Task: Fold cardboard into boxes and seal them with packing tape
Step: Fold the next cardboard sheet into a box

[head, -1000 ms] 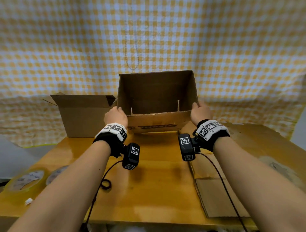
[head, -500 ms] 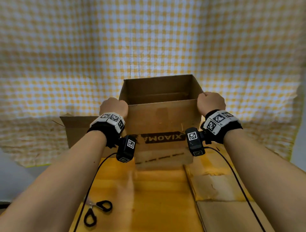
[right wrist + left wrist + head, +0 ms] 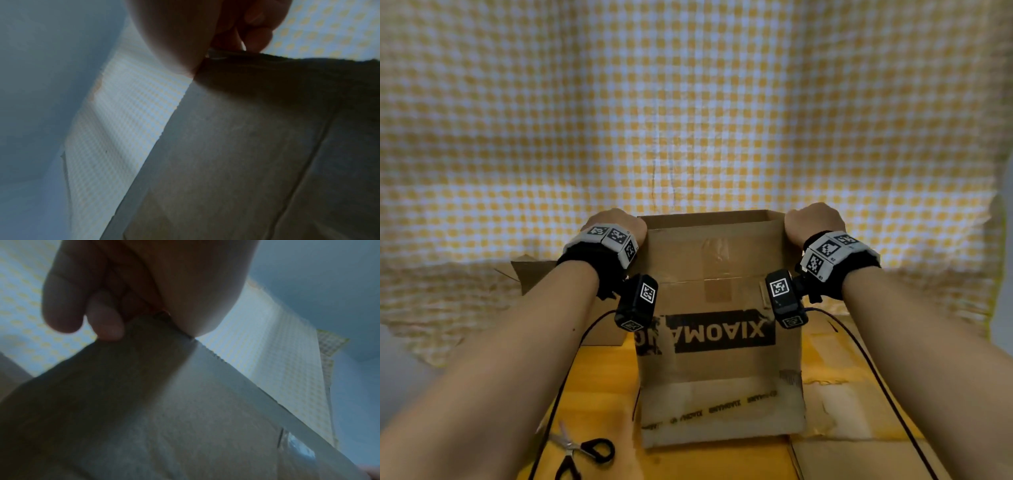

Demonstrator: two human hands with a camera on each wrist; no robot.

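A brown cardboard box (image 3: 719,363) with upside-down XIAOMA print stands tall on the wooden table (image 3: 599,404), its open end up. My left hand (image 3: 619,224) grips the box's top left corner, and my right hand (image 3: 813,219) grips the top right corner. In the left wrist view the fingers (image 3: 107,327) curl over the cardboard edge (image 3: 205,350) against the thumb. The right wrist view shows the thumb and fingers (image 3: 257,39) clamped on the box wall (image 3: 236,146). No tape roll is in view.
Black-handled scissors (image 3: 582,452) lie on the table at the lower left. A second cardboard box (image 3: 541,277) sits behind my left arm. Flat cardboard sheets (image 3: 852,411) lie to the right. A yellow checked cloth (image 3: 688,120) hangs behind.
Both hands have tipped the box from lying with its opening toward me to standing upright and nearer. The view has dropped, so the scissors show and the tape rolls have left it.
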